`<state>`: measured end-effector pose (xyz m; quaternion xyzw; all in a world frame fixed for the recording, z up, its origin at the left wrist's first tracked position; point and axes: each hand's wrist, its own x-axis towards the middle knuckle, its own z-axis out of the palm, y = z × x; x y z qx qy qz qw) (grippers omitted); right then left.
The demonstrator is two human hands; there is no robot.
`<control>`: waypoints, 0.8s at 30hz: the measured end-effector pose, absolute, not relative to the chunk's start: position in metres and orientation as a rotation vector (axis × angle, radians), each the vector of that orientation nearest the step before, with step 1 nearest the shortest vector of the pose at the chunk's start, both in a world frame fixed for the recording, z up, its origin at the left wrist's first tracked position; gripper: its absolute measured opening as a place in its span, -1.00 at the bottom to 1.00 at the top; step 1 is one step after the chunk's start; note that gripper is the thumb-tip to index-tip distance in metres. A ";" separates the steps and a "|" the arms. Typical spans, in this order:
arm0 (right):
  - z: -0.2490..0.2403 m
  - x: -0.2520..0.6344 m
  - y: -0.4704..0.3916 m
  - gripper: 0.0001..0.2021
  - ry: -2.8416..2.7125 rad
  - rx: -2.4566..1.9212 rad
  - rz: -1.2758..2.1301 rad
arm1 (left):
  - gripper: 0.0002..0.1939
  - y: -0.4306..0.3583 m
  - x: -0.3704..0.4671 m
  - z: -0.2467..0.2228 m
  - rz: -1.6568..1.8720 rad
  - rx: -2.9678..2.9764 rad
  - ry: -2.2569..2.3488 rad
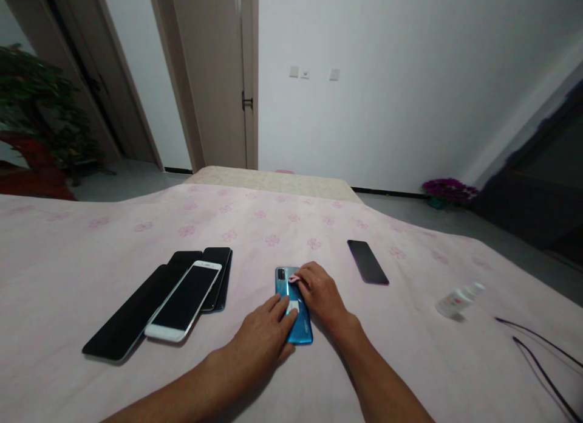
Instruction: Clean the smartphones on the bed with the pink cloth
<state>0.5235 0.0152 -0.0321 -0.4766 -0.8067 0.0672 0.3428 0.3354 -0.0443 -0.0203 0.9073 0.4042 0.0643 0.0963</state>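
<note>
A blue smartphone (301,332) lies back side up on the bed cover in front of me, its camera block at the far end and a pale label on its back. My left hand (264,327) holds it at the near left side, with fingers across the back and the thumb by the lower edge. Pinched in my right hand (321,295) is a small pink cloth (294,278), pressed on the phone's back beside the camera. Part of the phone is hidden under both hands.
To the left, a white phone (184,301) lies over several dark phones (132,316). At the right are another dark phone (368,262), a clear bottle (459,300) lying tilted, and black cables (542,365). The pink flowered cover (246,222) spreads beneath everything.
</note>
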 end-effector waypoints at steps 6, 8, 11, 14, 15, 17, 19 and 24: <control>-0.027 0.515 0.013 -0.83 -2.081 -1.327 0.186 | -0.44 -0.045 0.336 -0.024 0.193 2.770 1.179; -0.024 0.514 0.009 -0.83 -2.118 -1.303 0.241 | -0.45 -0.046 0.336 -0.024 0.217 2.812 1.175; -0.023 0.515 0.007 -0.83 -2.143 -1.306 0.268 | -0.46 -0.047 0.337 -0.025 0.229 2.848 1.165; -0.027 0.515 0.014 -0.83 -2.076 -1.394 0.204 | -0.44 -0.047 0.338 -0.028 0.187 2.834 1.162; -0.029 0.514 0.018 -0.83 -2.051 -1.427 0.177 | -0.44 -0.047 0.339 -0.029 0.165 2.828 1.161; -0.030 0.509 0.026 -0.83 -2.025 -1.480 0.136 | -0.46 -0.048 0.340 -0.032 0.128 2.834 1.146; -0.029 0.502 0.031 -0.84 -2.029 -1.503 0.121 | -0.51 -0.048 0.341 -0.033 0.113 2.865 1.121; -0.017 0.494 0.024 -0.85 -2.164 -1.441 0.222 | -0.52 -0.050 0.342 -0.030 0.137 2.887 1.156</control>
